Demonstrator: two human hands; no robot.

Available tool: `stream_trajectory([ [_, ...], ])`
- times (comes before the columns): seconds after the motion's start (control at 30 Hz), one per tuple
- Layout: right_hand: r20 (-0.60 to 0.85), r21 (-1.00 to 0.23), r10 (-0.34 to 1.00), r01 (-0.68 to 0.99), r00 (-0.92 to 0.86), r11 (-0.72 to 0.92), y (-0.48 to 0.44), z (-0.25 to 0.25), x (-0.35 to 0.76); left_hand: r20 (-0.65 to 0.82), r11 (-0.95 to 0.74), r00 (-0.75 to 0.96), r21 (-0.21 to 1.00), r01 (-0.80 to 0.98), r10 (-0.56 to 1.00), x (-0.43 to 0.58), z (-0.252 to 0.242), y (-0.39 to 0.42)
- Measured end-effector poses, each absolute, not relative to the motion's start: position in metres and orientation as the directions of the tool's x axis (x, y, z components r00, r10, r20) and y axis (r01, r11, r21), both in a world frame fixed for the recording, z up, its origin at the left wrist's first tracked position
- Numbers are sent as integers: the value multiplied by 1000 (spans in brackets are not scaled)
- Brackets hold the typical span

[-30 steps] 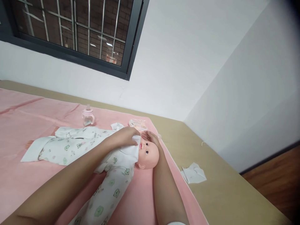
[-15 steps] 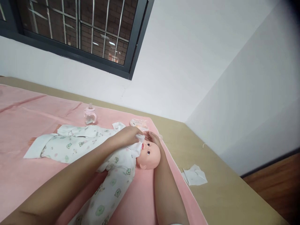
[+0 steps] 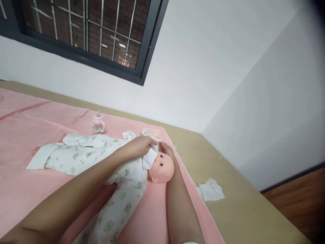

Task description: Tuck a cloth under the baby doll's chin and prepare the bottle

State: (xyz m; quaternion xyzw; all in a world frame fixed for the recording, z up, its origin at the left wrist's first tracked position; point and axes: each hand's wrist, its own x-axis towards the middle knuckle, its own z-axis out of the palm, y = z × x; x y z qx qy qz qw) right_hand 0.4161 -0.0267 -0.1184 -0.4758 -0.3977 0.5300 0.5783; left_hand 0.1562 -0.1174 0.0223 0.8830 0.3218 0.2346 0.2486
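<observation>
A bald baby doll [image 3: 165,168] lies on its back in a white sleepsuit [image 3: 129,183] with green and grey animal prints, its head to the right. My left hand [image 3: 142,146] pinches a white cloth [image 3: 150,157], which lies over the doll's mouth and chin. My right hand [image 3: 166,149] curves around the far side of the doll's head, fingers near its cheek. That hand's palm is partly hidden by the head. My left forearm crosses over the doll's body.
A pink baby bottle [image 3: 98,123] with handles stands beyond the doll. Near my hands lies a clear plastic item [image 3: 151,133]. A crumpled white cloth piece [image 3: 211,189] rests on the wooden surface [image 3: 228,217], right of the pink sheet [image 3: 149,210]. A barred window [image 3: 101,30] is above.
My left hand has shifted slightly to the right, and the white cloth now covers the doll's mouth, which showed before. My right hand stays at the head.
</observation>
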Motion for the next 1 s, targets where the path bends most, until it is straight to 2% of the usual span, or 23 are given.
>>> stream_trajectory([
  [0.2,-22,-974,993,-227,113,5,-32,-114,413,190,-682,782,635,363,593,154,29,-127],
  [0.57,2,-972,996,-234,88,22,-33,-115,414,191,-653,720,615,442,667,158,25,-126],
  [1.0,-17,-970,995,-241,98,7,-33,-113,414,216,-651,658,538,536,721,157,21,-119],
])
